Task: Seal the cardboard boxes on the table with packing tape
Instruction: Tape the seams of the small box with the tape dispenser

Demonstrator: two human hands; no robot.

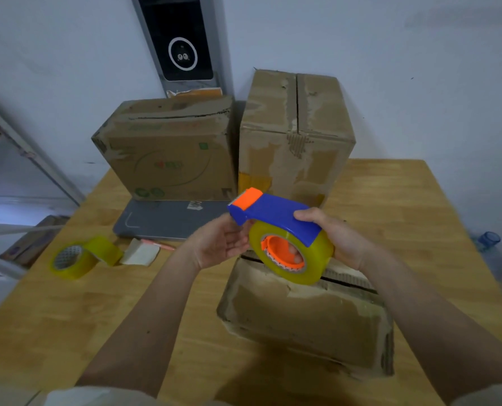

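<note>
tape dispenser (276, 212): blue body, orange cutter cap, held in the air over the near box, above the desk; long axis runs from upper left to lower right, cutter end pointing left and away toward the 2 far boxes, handle end toward the right hand
tape roll (292, 253): yellowish clear packing tape mounted in the dispenser on an orange hub, roll face turned toward the camera and left, hanging below the blue body
right hand (336, 238): grasping the dispenser from the right; thumb lies on top of the blue body, fingers (295, 253) curl behind the roll and show through the hub
left hand (220, 241): palm up, fingers relaxed and released, touching the left edge of the roll just under the cutter end; not gripping
near box (305, 315): cardboard, low, lies on the desk directly under the hands; top flaps closed, seam gap visible running left to right, worn torn surface; contents not visible
far left box (167, 150): cardboard with green print, stands at the back of the desk on a grey flat panel (167, 221); top flaps down, contents hidden
far right box (295, 139): taller cardboard, just beside the far left box; top seam runs front to back, flaps closed, contents hidden
spare tape roll (74, 259): yellow, lies on the desk well left of the hands, loose end peeled out to a white scrap (140, 253)
desk (97, 312): light wood top
</note>
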